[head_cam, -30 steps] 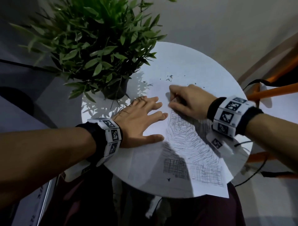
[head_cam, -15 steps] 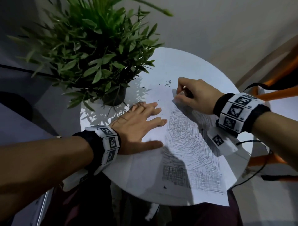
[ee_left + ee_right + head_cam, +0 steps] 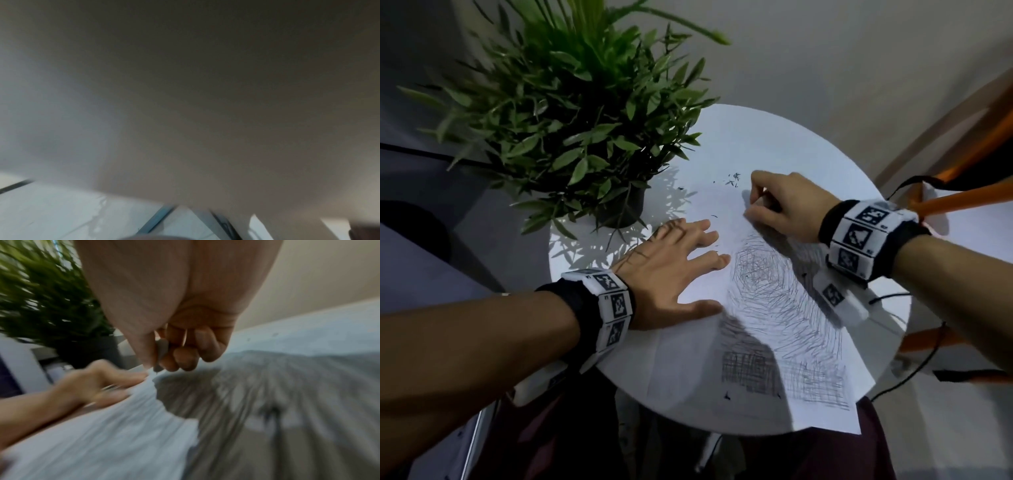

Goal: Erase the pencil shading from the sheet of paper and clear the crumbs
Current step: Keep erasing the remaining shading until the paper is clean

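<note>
A white sheet of paper (image 3: 688, 349) lies on the round white table (image 3: 784, 144), covered on its right half with grey pencil shading (image 3: 774, 298). My left hand (image 3: 674, 263) lies flat on the sheet's left part, fingers spread and straight. My right hand (image 3: 774, 205) is at the sheet's far end, fingers curled round a small grey eraser (image 3: 162, 348) whose tip touches the paper. Dark eraser crumbs (image 3: 731, 180) are scattered on the table just beyond the sheet. The right wrist view is motion-blurred; the left wrist view shows only a blurred pale surface.
A potted green plant (image 3: 571, 120) stands on the table's far left, its leaves close to my left hand. An orange chair frame (image 3: 962, 202) and black cables (image 3: 904, 377) are off the table's right side. The sheet's near corner overhangs the table edge.
My right hand with the eraser has moved away from me, from the top of the shading towards the sheet's far end. The left hand has stayed pressed on the paper.
</note>
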Demonstrator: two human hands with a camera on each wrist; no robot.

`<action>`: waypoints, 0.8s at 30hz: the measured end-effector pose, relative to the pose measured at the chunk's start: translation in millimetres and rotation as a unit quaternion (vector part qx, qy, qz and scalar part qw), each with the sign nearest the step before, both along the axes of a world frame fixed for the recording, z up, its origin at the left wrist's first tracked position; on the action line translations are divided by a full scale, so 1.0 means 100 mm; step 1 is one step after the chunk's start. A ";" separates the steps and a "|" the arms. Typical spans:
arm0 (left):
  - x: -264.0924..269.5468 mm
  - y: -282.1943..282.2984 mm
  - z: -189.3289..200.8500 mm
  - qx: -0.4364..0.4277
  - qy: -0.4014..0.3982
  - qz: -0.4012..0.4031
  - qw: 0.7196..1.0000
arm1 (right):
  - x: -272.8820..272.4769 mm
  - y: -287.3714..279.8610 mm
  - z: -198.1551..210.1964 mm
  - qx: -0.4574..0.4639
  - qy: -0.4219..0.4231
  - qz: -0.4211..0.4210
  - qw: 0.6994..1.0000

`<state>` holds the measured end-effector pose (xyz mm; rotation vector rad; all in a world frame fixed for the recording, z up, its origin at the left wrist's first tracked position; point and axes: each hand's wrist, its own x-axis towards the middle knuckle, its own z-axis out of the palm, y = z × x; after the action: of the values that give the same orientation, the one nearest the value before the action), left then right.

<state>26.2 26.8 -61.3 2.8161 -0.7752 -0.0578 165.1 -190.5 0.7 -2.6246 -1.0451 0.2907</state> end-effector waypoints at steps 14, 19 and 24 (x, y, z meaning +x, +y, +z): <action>0.03 0.01 0.01 0.004 -0.012 0.000 1.000 | -0.30 0.15 -0.03 -0.003 0.043 0.064 0.997; 0.03 0.01 0.02 0.000 -0.018 -0.004 1.000 | -0.09 0.10 -0.06 -0.038 -0.028 0.026 0.999; 0.03 -0.02 0.03 0.008 -0.008 0.000 1.000 | -0.12 0.12 -0.01 -0.026 0.024 0.032 0.999</action>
<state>28.8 25.0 -58.3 2.8348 -0.7811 -0.0414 152.7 -178.1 -0.3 -2.6201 -1.1203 0.3985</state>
